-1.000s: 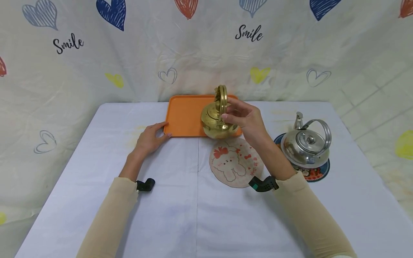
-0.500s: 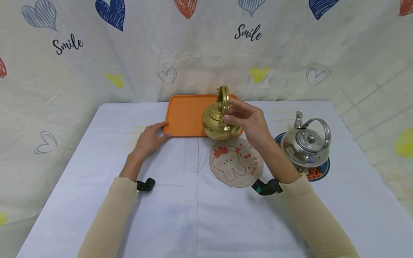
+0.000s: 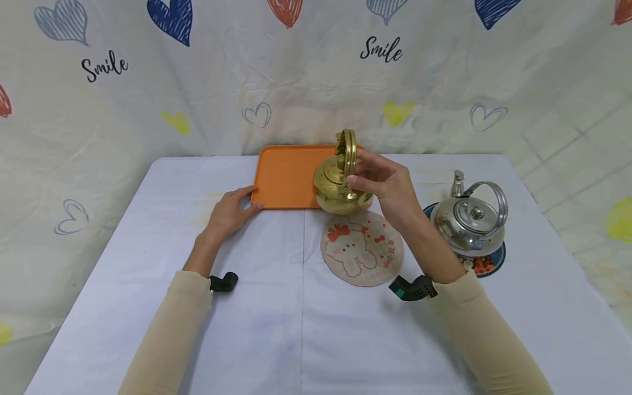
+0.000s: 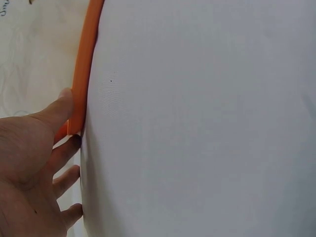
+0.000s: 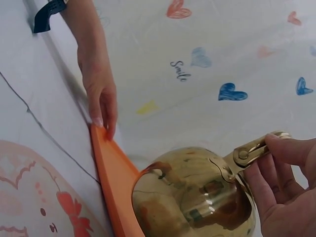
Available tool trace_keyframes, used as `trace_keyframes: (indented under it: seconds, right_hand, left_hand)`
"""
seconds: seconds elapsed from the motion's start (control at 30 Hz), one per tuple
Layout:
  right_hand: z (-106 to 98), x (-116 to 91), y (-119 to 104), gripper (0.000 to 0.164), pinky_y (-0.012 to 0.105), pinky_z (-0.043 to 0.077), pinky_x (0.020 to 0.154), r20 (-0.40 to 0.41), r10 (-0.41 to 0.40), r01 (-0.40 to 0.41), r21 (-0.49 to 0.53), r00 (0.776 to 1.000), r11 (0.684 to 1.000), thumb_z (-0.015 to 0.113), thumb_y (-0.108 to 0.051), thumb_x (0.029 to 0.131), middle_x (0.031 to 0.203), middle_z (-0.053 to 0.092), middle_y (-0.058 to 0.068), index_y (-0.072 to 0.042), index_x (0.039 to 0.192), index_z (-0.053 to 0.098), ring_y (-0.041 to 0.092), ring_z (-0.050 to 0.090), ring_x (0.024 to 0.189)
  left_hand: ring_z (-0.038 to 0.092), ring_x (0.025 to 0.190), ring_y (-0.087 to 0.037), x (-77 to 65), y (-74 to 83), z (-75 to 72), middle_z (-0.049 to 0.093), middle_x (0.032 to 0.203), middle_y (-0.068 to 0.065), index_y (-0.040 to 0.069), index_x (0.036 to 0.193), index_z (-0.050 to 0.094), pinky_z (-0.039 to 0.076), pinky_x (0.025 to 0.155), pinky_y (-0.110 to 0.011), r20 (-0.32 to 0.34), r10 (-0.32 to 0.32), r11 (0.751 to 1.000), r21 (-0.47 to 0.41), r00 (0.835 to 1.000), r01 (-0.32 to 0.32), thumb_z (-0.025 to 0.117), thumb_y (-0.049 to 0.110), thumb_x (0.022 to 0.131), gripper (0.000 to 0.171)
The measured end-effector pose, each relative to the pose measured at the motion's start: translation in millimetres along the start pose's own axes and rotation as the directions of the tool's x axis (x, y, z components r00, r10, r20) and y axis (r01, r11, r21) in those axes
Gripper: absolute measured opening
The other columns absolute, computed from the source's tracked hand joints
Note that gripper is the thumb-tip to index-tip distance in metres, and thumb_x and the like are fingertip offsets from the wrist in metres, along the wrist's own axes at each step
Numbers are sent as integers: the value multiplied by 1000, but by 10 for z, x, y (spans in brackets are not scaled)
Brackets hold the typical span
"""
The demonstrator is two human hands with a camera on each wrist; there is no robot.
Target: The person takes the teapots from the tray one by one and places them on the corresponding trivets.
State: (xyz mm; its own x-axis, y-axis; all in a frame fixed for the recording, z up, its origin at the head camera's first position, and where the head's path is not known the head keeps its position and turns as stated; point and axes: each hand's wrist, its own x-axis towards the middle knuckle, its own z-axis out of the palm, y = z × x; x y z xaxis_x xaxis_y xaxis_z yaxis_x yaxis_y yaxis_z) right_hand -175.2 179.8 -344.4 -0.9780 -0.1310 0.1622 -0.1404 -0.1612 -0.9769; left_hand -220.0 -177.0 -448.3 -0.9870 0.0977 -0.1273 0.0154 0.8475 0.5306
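Note:
In the head view my right hand [image 3: 387,181] grips the upright hoop handle of a small brass kettle [image 3: 336,192]. The kettle is over the right end of an orange tray [image 3: 286,178]; whether its base touches the tray cannot be seen. In the right wrist view, thumb and fingers hold the handle [image 5: 252,152] beside the round brass body [image 5: 192,192]. At the tray's front left corner my left hand [image 3: 229,214] pinches the edge. The left wrist view has the thumb on the orange rim [image 4: 85,64], with the other fingers below the corner.
A round cloth mat [image 3: 362,249] with a rabbit drawing lies in front of the tray. To the right, a steel kettle [image 3: 466,225] stands on a round blue patterned mat [image 3: 486,266]. A heart-printed curtain [image 3: 316,71] hangs behind the white-covered table [image 3: 247,340].
My right hand has shifted slightly to the right with the brass kettle, which covers a bit less of the tray's middle. My left hand and the tray stay where they were.

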Motion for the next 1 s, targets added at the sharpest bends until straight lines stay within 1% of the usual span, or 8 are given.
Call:
trace_keyframes:
  seconds: [0.2, 0.6, 0.83, 1.0]
  right_hand:
    - [-20, -18, -21, 48, 21, 62, 72, -12, -2, 2, 23, 1000, 1000, 75, 9, 89, 94, 71, -5, -17, 130, 74, 11, 68, 83]
    - [-98, -98, -16, 46, 20, 61, 73, -4, -18, 18, 4, 1000, 1000, 76, 5, 91, 94, 70, -4, -13, 133, 72, 12, 66, 83]
    - [-133, -140, -32, 46, 21, 62, 72, -14, -15, 15, -4, 1000, 1000, 76, 5, 90, 94, 69, -5, -15, 132, 73, 11, 65, 81]
    - [-156, -164, -30, 46, 19, 61, 72, -9, -22, 22, 10, 1000, 1000, 75, 7, 90, 94, 69, -5, -14, 131, 73, 12, 65, 81]
  left_hand:
    - [32, 157, -40, 21, 3, 6, 41, 166, -14, 20, 161, 42, 27, 129, -60, -4, 0, 1000, 10, 1000, 0, 63, 43, 104, 65]
    - [31, 157, -40, 12, 24, 9, 40, 167, -14, 20, 162, 40, 26, 130, -59, 6, -8, 1000, 16, 1000, 7, 62, 41, 105, 65]
    - [31, 157, -39, 17, 22, 18, 40, 167, -14, 20, 161, 40, 26, 130, -59, 4, -8, 1000, 18, 1000, 8, 62, 42, 105, 65]
    - [31, 158, -39, 13, 23, 20, 40, 167, -14, 20, 162, 40, 26, 130, -58, 4, -13, 1000, 21, 1000, 13, 62, 41, 105, 65]
